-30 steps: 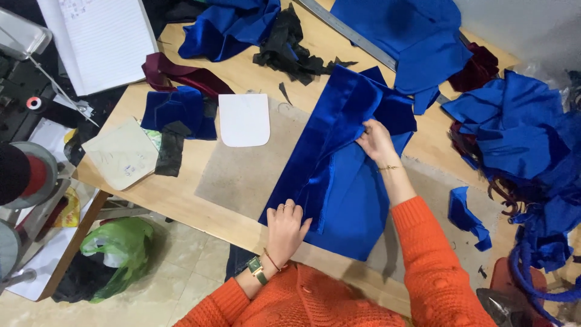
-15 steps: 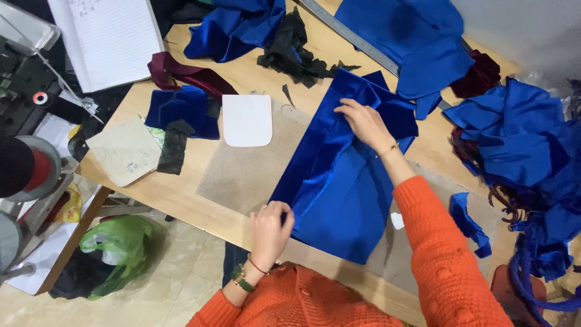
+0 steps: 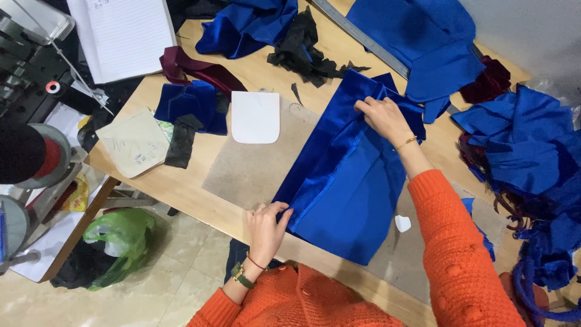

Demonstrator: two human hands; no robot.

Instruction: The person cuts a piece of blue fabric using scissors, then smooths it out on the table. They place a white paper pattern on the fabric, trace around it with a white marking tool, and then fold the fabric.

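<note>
Since the earlier frame, the left hand point(image 3: 265, 227) slid to the blue satin panel's point(image 3: 348, 181) near edge and pinched it; the right hand point(image 3: 382, 116) gripped, it seemed, its far folded corner, beyond a white pocket template point(image 3: 255, 117).

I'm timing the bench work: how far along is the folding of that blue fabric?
Done: the blue satin panel lies on the grey board, its left edge folded over. In hand: the left hand pinches the near corner and the right hand the far end. Left: the fold isn't flat, and the white pattern piece lies unused.
</note>
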